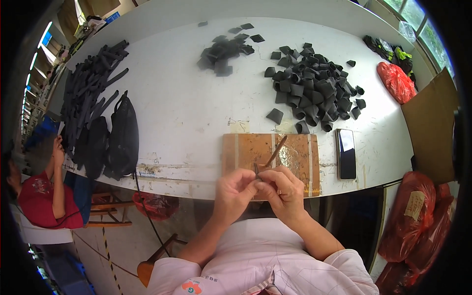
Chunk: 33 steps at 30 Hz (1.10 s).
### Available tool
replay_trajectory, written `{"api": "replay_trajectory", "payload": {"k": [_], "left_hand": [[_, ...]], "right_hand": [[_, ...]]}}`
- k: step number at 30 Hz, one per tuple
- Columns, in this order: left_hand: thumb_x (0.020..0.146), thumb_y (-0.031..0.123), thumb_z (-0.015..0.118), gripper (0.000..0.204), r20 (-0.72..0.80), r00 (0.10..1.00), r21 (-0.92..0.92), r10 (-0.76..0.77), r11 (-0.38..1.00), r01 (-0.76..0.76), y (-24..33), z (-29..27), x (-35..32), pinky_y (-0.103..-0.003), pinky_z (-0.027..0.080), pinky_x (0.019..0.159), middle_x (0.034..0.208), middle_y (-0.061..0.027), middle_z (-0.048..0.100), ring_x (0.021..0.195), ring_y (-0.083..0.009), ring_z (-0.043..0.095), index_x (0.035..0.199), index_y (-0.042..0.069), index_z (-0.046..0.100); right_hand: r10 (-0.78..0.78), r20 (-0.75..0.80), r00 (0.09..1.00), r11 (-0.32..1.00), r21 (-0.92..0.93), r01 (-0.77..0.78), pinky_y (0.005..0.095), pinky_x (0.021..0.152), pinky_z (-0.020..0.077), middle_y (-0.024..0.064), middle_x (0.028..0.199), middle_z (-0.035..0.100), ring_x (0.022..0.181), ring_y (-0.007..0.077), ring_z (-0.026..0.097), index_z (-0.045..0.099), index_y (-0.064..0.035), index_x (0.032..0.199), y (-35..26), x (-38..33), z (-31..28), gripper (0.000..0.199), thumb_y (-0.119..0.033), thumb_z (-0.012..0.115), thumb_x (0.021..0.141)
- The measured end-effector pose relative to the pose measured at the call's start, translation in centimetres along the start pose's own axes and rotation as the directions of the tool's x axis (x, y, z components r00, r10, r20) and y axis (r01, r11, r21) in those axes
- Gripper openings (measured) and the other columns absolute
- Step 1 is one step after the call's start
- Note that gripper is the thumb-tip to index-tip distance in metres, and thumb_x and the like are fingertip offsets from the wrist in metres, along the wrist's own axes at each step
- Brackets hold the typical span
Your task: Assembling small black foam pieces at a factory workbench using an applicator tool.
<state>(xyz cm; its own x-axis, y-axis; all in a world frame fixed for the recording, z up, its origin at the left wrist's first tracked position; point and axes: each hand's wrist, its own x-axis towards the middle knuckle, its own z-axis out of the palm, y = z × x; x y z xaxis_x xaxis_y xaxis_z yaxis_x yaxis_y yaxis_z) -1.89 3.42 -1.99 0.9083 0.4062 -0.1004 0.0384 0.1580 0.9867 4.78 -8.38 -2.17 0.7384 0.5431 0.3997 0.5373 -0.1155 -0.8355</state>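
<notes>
Over the near edge of the table, my left hand [233,191] and my right hand [283,191] meet fingertip to fingertip. Both are pinched closed on a small dark piece [256,170], mostly hidden by the fingers. Under and beyond them lies a brown board [300,150] with clear tape across it. A thin brown stick-like tool [277,149] slants up to the right from beside my right fingers; its lower end is covered. Farther off to the right is a heap of short, black curled pieces [314,83], several of them rolled like tubes.
Flat dark pieces [221,51] lie at the table's far middle, long black strips [88,78] and a black bag [124,135] at left. A phone [346,154] sits right of the board. Red plastic bags [408,216] stand at lower right; another person [49,196] works at far left.
</notes>
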Motion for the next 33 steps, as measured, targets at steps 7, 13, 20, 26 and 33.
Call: {"api": "replay_trajectory", "payload": {"k": [7, 13, 20, 26, 33], "left_hand": [[0.075, -0.007, 0.058, 0.007, -0.194, 0.816, 0.589, 0.544, 0.73, -0.347, -2.8, 1.3, 0.6, -0.019, 0.04, 0.042, 0.06, -0.004, 0.058, 0.048, -0.0037, 0.051, 0.077, -0.001, 0.055], [0.072, -0.007, 0.057, 0.028, 0.147, 0.974, -0.679, -0.171, 0.699, 0.225, -0.3, -0.5, 1.4, -0.021, 0.03, 0.037, 0.074, -0.006, 0.055, 0.04, -0.0065, 0.038, 0.097, 0.004, 0.05], [0.077, -0.005, 0.049, 0.014, -0.167, 0.963, -0.011, 0.211, 0.976, -0.216, 1.0, 2.3, 1.0, -0.019, 0.038, 0.041, 0.076, -0.0047, 0.057, 0.047, -0.0034, 0.045, 0.09, 0.0, 0.052], [0.083, -0.004, 0.039, 0.015, 0.502, 0.862, -0.841, 0.068, 0.271, 0.468, 3.9, 0.4, 3.9, -0.018, 0.025, 0.03, 0.071, -0.0139, 0.058, 0.032, -0.003, 0.037, 0.093, -0.003, 0.05], [0.084, -0.002, 0.043, 0.013, 0.373, 0.926, -0.783, -0.054, 0.517, 0.345, 3.8, 1.0, 6.1, -0.018, 0.023, 0.029, 0.075, -0.0122, 0.059, 0.03, -0.0024, 0.032, 0.096, -0.001, 0.049]], "right_hand": [[-0.251, -0.015, 0.968, 0.906, -0.356, 0.23, 0.0357, 0.052, 0.0441, 0.0111, 0.071, 0.051, 0.061, 0.0276, 0.052, 0.055, -0.001, 0.081, 1.4, 0.7, 1.4, 0.015, 0.002, 0.059, 0.067], [0.081, -0.099, 0.992, 0.996, -0.012, -0.083, 0.0304, 0.05, 0.0424, 0.009, 0.067, 0.051, 0.056, 0.0216, 0.051, 0.056, 0.0006, 0.079, 2.2, 0.8, 0.6, 0.011, -0.001, 0.06, 0.069], [0.357, 0.568, 0.742, -0.041, 0.803, -0.595, 0.0213, 0.056, 0.0411, -0.0001, 0.071, 0.056, 0.063, 0.0075, 0.05, 0.058, -0.0055, 0.076, 1.3, 1.1, -1.5, 0.01, -0.014, 0.059, 0.081], [0.329, 0.251, 0.91, 0.764, 0.495, -0.413, 0.0196, 0.054, 0.0363, -0.0023, 0.064, 0.05, 0.059, 0.0048, 0.043, 0.055, -0.0024, 0.074, -2.8, 5.3, -4.4, 0.023, -0.022, 0.055, 0.086], [0.25, 0.508, 0.824, 0.459, 0.687, -0.563, 0.017, 0.045, 0.0248, -0.0058, 0.062, 0.042, 0.053, 0.0025, 0.031, 0.053, -0.0057, 0.075, 1.5, 8.0, -4.0, 0.023, -0.025, 0.054, 0.087]]}}
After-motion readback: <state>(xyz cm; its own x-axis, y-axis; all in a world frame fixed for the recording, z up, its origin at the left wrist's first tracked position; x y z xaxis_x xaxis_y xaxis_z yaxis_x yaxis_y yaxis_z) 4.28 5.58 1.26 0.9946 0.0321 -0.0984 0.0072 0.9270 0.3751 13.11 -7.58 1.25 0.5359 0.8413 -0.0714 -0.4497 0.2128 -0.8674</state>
